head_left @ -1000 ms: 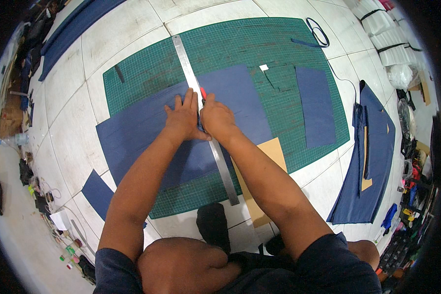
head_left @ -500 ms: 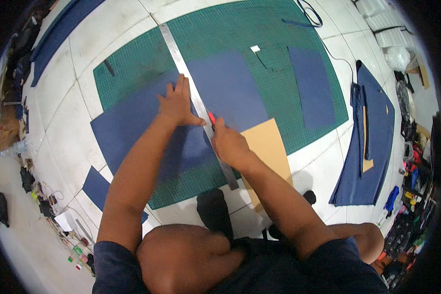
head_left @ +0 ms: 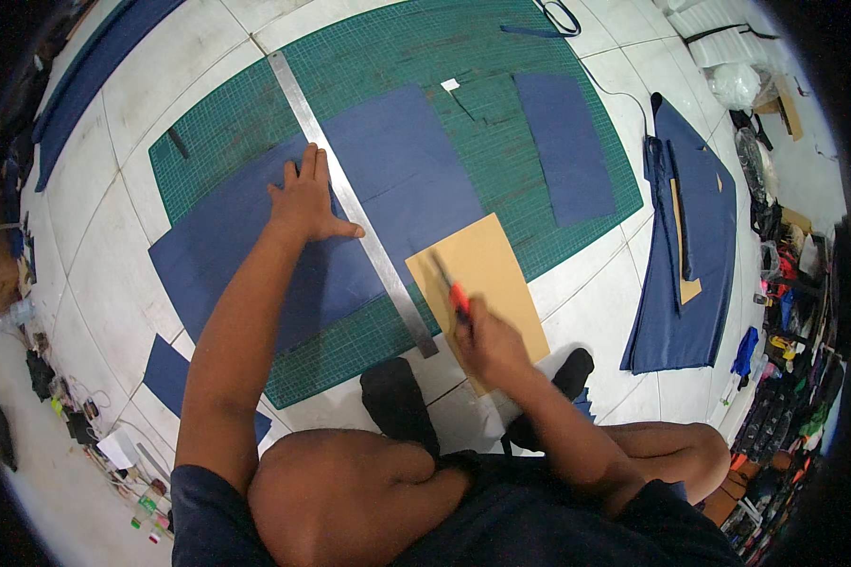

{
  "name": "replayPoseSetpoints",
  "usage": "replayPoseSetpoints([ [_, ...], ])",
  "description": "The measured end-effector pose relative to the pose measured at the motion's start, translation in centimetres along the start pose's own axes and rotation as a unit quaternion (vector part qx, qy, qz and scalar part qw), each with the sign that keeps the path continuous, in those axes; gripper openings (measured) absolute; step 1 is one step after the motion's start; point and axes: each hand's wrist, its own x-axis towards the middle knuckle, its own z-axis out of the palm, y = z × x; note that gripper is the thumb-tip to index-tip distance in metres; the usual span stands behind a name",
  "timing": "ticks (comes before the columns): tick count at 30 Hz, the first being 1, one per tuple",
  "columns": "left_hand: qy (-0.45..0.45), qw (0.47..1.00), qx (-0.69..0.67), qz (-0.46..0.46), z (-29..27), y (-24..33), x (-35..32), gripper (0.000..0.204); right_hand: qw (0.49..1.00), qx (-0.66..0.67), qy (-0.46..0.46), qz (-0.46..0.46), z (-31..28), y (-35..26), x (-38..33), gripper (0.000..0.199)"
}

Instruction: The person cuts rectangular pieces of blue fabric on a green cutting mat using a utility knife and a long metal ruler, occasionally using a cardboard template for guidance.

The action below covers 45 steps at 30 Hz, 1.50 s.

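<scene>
A large green gridded cutting mat lay beyond both hands, bearing a dark-blue flat sheet under the spread left hand. A tan rectangular board lay below the right hand. The left thumb touched a long metal ruler; the right fist gripped a slim red-and-dark cutter. This looked like ruler-guided cutting, blade lifted clear; another stroke would need firm ruler pressure.
</scene>
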Motion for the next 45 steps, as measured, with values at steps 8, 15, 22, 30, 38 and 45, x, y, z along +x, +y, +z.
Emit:
replayPoseSetpoints([
  [8,-0.015,1.0,-0.004,-0.003,-0.2,0.1,0.2,0.156,0.953,0.046,0.298,-0.036,-4.0,-1.7,18.0,0.052],
  [15,0.001,1.0,0.005,-0.01,0.5,-0.7,0.1,0.157,0.961,0.123,0.244,0.036,-3.2,-2.6,20.8,0.063],
  [22,-0.004,1.0,0.009,-0.003,0.2,0.1,0.4,0.157,0.98,0.116,0.162,-0.016,-6.8,-1.6,21.4,0.052],
  [30,0.017,1.0,-0.02,-0.009,0.4,-0.2,0.0,0.156,0.986,-0.015,0.16,-0.042,-22.3,1.2,21.2,0.056],
  [38,0.008,1.0,-0.023,-0.009,-0.3,0.1,0.1,0.154,0.974,0.01,0.221,0.038,-27.1,17.2,22.1,0.068],
  [45,0.019,0.999,-0.035,-0.005,0.8,-0.7,0.4,0.152,0.897,-0.092,0.432,-0.017,-22.2,17.4,21.3,0.05],
])
